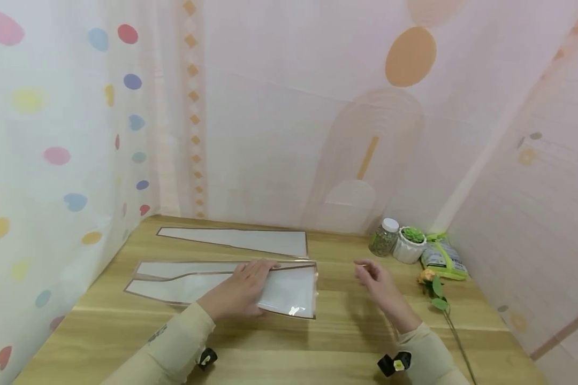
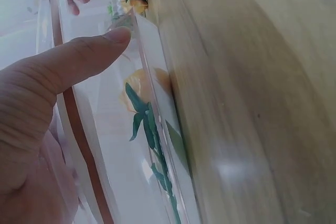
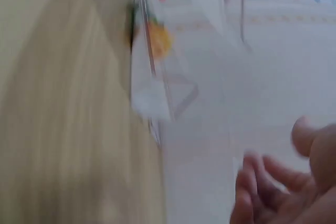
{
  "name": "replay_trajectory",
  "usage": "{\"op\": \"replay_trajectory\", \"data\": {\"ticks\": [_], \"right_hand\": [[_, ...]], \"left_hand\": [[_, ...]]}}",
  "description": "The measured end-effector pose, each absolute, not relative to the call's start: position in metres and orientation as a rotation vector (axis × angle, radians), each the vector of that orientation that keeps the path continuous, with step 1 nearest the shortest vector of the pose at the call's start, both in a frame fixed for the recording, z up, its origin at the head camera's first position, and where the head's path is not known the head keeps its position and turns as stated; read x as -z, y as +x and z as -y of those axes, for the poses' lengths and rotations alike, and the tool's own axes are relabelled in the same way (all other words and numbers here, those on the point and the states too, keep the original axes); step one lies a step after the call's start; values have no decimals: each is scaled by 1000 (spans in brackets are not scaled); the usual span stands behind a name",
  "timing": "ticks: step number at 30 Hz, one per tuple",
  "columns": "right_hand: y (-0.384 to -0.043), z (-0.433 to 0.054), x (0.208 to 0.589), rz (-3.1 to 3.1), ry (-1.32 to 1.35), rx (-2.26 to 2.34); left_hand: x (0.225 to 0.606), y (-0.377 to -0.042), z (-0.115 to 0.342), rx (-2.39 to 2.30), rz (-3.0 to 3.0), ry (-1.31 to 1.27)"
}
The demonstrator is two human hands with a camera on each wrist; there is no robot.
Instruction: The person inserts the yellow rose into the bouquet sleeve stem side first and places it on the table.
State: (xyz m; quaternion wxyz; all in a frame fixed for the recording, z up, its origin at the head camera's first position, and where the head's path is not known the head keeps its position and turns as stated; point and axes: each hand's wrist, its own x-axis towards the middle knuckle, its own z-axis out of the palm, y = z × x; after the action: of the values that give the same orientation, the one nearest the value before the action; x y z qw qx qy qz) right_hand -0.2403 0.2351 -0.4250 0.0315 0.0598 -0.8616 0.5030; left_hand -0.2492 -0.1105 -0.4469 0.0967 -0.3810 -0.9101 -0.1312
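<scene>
My left hand (image 1: 241, 289) grips a tapered, clear-and-white flower sleeve (image 1: 289, 294) with brown edging, across its middle. The thumb (image 2: 84, 59) presses along the near side, with the fingers over the top in the head view. Through the clear film in the left wrist view, an orange rose (image 2: 142, 90) with green leaves and a stem shows; the head view hides it. To the right of the sleeve's wide end, my right hand (image 1: 382, 289) is held above the table, fingers (image 3: 278, 174) loosely bent and nothing between them.
Another flat sleeve (image 1: 274, 240) lies behind, near the curtain. At the back right stand a white-lidded jar (image 1: 384, 240) and a white pot (image 1: 408, 251) with a green plant, beside a grey-and-green packet (image 1: 443, 259). A second orange rose (image 1: 427, 276) lies on the right, stem towards me.
</scene>
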Motion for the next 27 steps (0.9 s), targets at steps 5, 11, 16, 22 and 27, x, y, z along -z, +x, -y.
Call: {"op": "replay_trajectory", "data": {"ticks": [5,11,16,22,27], "right_hand": [[-238,-267,425,2853,17,-1200],[-242,-289,432,3160,-7,-933],[-246,-291,439,3243,67,-746],[-245,-289,439,3292,44,-742],[-241,-291,439,3241,-26,-1035]], "left_hand": [[444,-250,110,374,2732,-1136],[444,-250,110,404,2750,-1108],[445,-250,110,461,2741,-1098],[445,-250,110,464,2710,-1113],[446,-251,111,460,2697,-1127]]}}
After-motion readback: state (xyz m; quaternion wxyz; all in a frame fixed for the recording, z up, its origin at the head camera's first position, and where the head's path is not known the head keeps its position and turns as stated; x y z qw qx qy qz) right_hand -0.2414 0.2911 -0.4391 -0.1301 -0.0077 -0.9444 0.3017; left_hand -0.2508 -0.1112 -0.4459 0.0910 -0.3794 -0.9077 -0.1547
